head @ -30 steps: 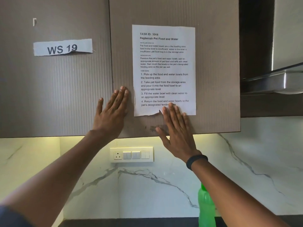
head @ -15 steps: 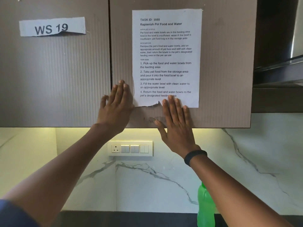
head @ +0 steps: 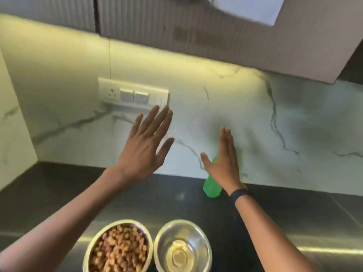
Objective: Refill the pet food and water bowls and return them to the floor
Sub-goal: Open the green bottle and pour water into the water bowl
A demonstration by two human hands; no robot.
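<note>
Both hands have come off the cabinet door and the view has tipped down to a dark counter [head: 59, 193]. Left hand [head: 144, 148] and right hand [head: 222, 161] hover in the air before the marble wall, fingers straight and spread, holding nothing.

Two round steel bowls sit side by side at the counter's near edge, just apart, below the hands and closer to the person than the fingertips. The food bowl [head: 121, 221], on the left, is heaped with brown kibble. The water bowl [head: 167, 232], on the right, appears to hold clear liquid. Both look refilled, so lifting them to the floor is likely next. The left hand is nearer the food bowl, the right nearer the water bowl. Being round, they have no long axis.

One green bottle [head: 211, 188] stands at the counter's far edge, partly behind the right hand.
</note>
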